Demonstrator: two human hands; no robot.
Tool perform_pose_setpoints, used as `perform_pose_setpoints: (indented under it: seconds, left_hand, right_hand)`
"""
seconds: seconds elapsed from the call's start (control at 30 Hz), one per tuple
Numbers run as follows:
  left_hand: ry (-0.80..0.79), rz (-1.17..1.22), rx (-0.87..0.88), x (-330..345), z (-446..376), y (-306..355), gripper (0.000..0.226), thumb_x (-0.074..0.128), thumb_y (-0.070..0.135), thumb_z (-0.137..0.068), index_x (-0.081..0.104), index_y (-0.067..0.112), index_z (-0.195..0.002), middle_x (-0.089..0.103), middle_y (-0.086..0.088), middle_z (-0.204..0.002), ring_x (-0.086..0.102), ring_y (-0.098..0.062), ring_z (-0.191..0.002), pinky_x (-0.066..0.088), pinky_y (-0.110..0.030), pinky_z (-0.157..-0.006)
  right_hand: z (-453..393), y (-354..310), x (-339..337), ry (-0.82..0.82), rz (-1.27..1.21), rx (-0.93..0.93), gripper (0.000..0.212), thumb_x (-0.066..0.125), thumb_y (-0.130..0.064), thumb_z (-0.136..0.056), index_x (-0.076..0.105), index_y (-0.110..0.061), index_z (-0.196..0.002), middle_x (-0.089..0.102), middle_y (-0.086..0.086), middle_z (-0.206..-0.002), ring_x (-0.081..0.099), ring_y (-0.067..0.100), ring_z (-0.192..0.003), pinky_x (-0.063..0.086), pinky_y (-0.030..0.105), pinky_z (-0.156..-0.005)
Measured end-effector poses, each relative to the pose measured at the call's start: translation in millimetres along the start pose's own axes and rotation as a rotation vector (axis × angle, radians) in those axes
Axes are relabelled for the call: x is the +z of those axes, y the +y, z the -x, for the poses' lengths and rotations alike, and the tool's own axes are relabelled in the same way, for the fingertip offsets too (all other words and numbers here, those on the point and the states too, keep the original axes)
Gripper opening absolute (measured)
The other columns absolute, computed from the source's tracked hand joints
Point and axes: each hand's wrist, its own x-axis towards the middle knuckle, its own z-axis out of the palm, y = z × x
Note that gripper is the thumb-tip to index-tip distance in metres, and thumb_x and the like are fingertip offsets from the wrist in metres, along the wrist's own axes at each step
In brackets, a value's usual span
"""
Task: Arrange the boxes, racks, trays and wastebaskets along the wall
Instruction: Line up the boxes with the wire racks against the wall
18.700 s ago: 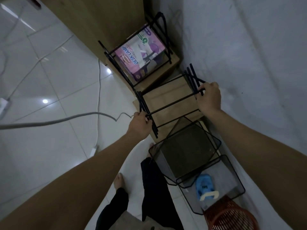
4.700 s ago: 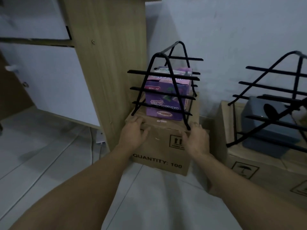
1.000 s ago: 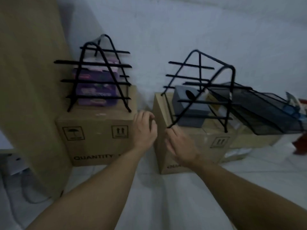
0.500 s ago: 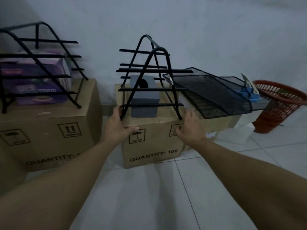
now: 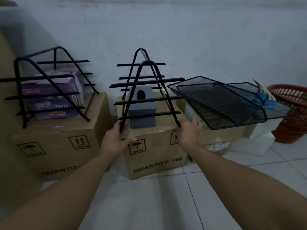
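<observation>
Both hands grip the top front corners of the middle cardboard box (image 5: 154, 146), which stands on the tile floor close to the wall: left hand (image 5: 114, 140) curled over one corner, right hand (image 5: 189, 131) over the other. The step seems to be squaring this box; next, a straight, even push. On it stands a triangular black wire rack (image 5: 146, 90), rigid and thin-barred.

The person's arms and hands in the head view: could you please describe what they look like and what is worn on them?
Both forearms are bare up to the frame's edge, with no sleeves in sight. The left hand and right hand wear no gloves, and no watch, ring or bracelet shows.
</observation>
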Motion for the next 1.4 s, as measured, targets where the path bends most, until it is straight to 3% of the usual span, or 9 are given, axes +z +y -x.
perform_pose_setpoints:
  seconds: [0.1,0.2,0.4,0.53,0.67,0.87,1.07,1.3,1.4]
  left_hand:
    - [0.023,-0.012,0.009,-6.1,-1.1,-7.7,0.102,0.082,0.048,-0.072,0.026,0.02,-0.152,0.049,-0.005,-0.146,0.048,-0.024,-0.132,0.044,-0.036,-0.106]
    - [0.048,-0.008,0.009,-12.4,-3.0,-17.2,0.102,0.083,0.046,-0.072,0.026,0.019,-0.153,0.048,-0.006,-0.147,0.046,-0.025,-0.133,0.043,-0.037,-0.108]
    - [0.15,-0.125,0.015,-33.4,-3.6,-39.9,0.092,0.081,0.038,-0.077,0.03,0.014,-0.151,0.054,-0.012,-0.14,0.052,-0.03,-0.127,0.046,-0.039,-0.1]
    - [0.26,-0.153,0.068,-30.2,5.0,-56.0,0.077,0.074,0.021,-0.084,0.033,0.011,-0.149,0.057,-0.017,-0.134,0.056,-0.035,-0.119,0.048,-0.04,-0.093]
    - [0.296,-0.15,0.051,-22.9,3.6,-53.3,0.075,0.074,0.022,-0.085,0.036,0.009,-0.149,0.057,-0.017,-0.135,0.056,-0.034,-0.12,0.047,-0.04,-0.096]
    - [0.38,-0.192,0.063,-8.6,-9.7,-53.7,0.07,0.066,0.023,-0.09,0.032,0.014,-0.151,0.063,-0.015,-0.126,0.063,-0.032,-0.103,0.053,-0.04,-0.079]
    - [0.318,-0.283,0.106,7.2,-6.5,-66.8,0.076,0.052,0.012,-0.096,0.006,-0.001,-0.154,0.007,-0.016,-0.163,0.01,-0.026,-0.15,0.022,-0.045,-0.121]
    - [0.176,-0.467,0.141,16.3,-5.7,-65.5,0.074,0.047,0.01,-0.09,0.01,-0.008,-0.152,-0.021,-0.026,-0.156,-0.024,-0.03,-0.145,-0.003,-0.049,-0.122]
    - [0.187,-0.383,0.161,9.2,-4.6,-68.5,0.072,0.049,0.007,-0.09,0.016,-0.002,-0.153,-0.015,-0.017,-0.16,-0.014,-0.025,-0.149,0.012,-0.047,-0.123]
  right_hand:
    - [-3.4,-10.0,1.7,-0.073,-0.091,0.017,0.009,0.06,-0.007,-0.084,0.063,-0.015,-0.085,0.042,0.001,-0.084,0.038,0.025,-0.108,0.038,0.041,-0.097]
    - [-9.3,-18.2,6.8,-0.158,-0.276,-0.008,0.009,0.065,-0.007,-0.082,0.069,-0.008,-0.09,0.05,0.006,-0.087,0.052,0.026,-0.096,0.049,0.031,-0.075]
    - [-11.9,-38.0,16.2,-0.187,-0.313,-0.097,0.013,0.067,-0.017,-0.088,0.072,-0.01,-0.098,0.057,0.011,-0.097,0.046,0.017,-0.081,0.037,0.023,-0.068]
    - [-10.7,-51.5,21.3,-0.176,-0.308,-0.11,0.014,0.067,-0.023,-0.089,0.072,-0.012,-0.096,0.054,0.008,-0.095,0.05,0.019,-0.081,0.043,0.025,-0.07]
    - [-12.4,-50.1,23.9,-0.159,-0.301,-0.125,0.016,0.063,-0.022,-0.091,0.073,-0.014,-0.101,0.06,0.01,-0.095,0.054,0.022,-0.088,0.041,0.024,-0.072]
    - [-17.3,-54.0,27.1,-0.159,-0.332,-0.148,0.016,0.061,-0.019,-0.092,0.075,-0.013,-0.095,0.064,0.009,-0.09,0.057,0.021,-0.083,0.044,0.026,-0.067]
    - [-23.8,-56.6,30.7,-0.132,-0.321,-0.123,0.027,0.069,-0.025,-0.088,0.064,-0.006,-0.07,0.063,0.005,-0.073,0.059,0.019,-0.071,0.047,0.03,-0.059]
    - [-24.3,-58.3,31.4,-0.171,-0.326,-0.061,0.027,0.069,-0.039,-0.089,0.073,-0.012,-0.09,0.071,0.004,-0.082,0.066,0.02,-0.08,0.05,0.026,-0.064]
    - [-24.2,-60.5,28.8,-0.196,-0.316,-0.063,0.025,0.068,-0.038,-0.089,0.075,-0.014,-0.09,0.072,0.004,-0.082,0.065,0.021,-0.077,0.055,0.031,-0.065]
